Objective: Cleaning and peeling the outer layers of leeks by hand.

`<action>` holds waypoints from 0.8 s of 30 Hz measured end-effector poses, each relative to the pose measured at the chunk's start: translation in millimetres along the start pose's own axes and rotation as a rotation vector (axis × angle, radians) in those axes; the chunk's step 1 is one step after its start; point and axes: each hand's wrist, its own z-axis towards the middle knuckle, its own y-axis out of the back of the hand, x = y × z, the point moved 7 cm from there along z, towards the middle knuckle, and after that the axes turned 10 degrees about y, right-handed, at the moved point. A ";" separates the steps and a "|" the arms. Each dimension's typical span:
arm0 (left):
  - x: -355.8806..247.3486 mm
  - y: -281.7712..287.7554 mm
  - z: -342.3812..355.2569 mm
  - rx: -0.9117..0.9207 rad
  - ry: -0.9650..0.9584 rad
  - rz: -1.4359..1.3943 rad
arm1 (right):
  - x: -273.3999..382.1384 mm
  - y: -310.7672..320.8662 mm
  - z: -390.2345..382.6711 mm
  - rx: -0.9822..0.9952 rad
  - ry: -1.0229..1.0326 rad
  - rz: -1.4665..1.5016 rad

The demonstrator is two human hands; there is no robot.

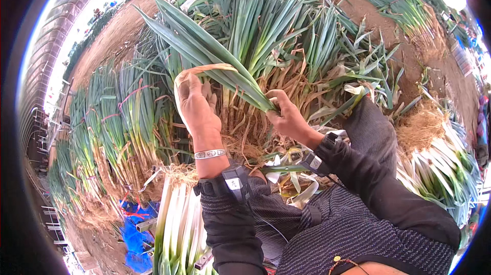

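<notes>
A leek (220, 52) with broad green leaves slants across the middle, its leaf tips toward the far left. My right hand (289, 116) is closed round its lower end; the part beyond the fingers is hidden. My left hand (198, 104) is raised beside the leaves, its fingers bent in on a dry, tan leaf (209, 67). That leaf arches from the leek over the fingertips and hangs along the back of the hand. Behind both hands stands a heap of untrimmed leeks (250, 19) with brown outer leaves and roots.
Tied leek bundles (110, 106) stand at the left. Cleaned leeks with white stems (179, 224) lie near my left forearm, and more white-stemmed leeks (434, 167) lie at the right. Stripped leaves (302, 183) litter the ground by my legs. A blue plastic sheet (135, 239) is at lower left.
</notes>
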 end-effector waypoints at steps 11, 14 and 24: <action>74.3 -19.9 -3.1 0.109 0.323 0.086 | 17.7 6.7 7.2 0.033 -0.146 0.534; 82.1 -44.6 -19.3 0.287 0.379 0.096 | 26.2 5.5 10.9 0.081 -0.187 0.919; 90.2 -60.5 -23.0 0.492 0.303 -0.083 | 7.7 9.0 -0.2 0.082 -0.221 0.678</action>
